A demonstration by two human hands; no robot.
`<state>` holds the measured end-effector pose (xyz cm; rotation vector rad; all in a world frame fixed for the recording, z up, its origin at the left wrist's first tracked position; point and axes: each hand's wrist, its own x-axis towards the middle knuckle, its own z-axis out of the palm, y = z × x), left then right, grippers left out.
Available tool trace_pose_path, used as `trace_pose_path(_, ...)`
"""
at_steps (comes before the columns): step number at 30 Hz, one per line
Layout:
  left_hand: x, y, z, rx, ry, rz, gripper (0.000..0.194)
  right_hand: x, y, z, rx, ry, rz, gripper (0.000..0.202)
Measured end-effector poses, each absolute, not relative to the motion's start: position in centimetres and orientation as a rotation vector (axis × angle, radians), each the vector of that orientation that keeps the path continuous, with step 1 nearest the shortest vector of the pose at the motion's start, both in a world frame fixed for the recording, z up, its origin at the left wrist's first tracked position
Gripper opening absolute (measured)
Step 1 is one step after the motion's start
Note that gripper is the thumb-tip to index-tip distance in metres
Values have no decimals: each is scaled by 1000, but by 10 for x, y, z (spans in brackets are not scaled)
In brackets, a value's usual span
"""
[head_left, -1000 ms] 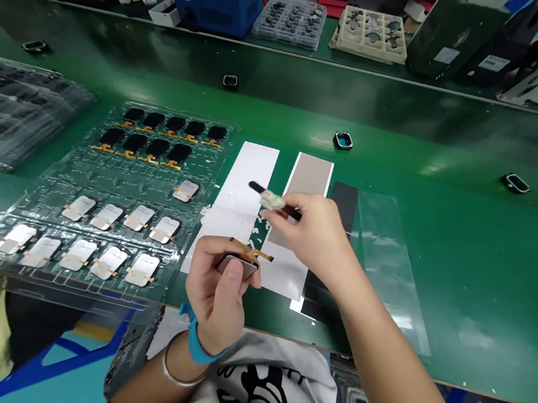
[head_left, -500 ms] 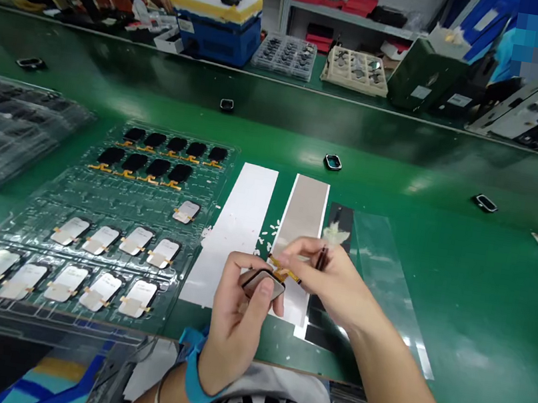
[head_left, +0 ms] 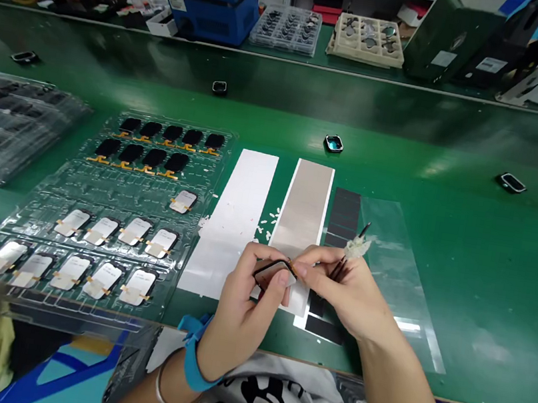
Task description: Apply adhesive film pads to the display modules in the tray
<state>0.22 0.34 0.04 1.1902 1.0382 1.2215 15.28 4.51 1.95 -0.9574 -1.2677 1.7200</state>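
Note:
My left hand is closed around a small watch screen, its pale back turned up and my thumb on it. At the screen's right edge, the thumb and fingers of my right hand pinch the orange flex cable, mostly hidden by the fingertips. Dark thin tweezers are tucked in the same hand, with a crumpled whitish wad around them. On the left lies a clear plastic tray with rows of similar screens, some black side up, others pale side up.
Beyond my hands lie a white strip, a beige sheet, a dark strip and a clear film. Small watch frames stand along the back. Stacked trays are at far left. A raised shelf holds a blue box.
The view has tilted down slightly. The flex cable, stretched out to the right before, is now folded in close to the screen, with my right fingertips against its edge.

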Motion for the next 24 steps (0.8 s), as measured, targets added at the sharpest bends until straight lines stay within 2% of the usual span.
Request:
trace_pose_path(11, -3, -1, 1, 1164, 1002, 1170, 16, 149, 37, 20, -1199, -1463, 1304, 14)
trace_pose_path(24, 0, 3, 0, 1171, 1056, 1154, 10, 146, 33, 19, -1182, -1489, 1201, 11)
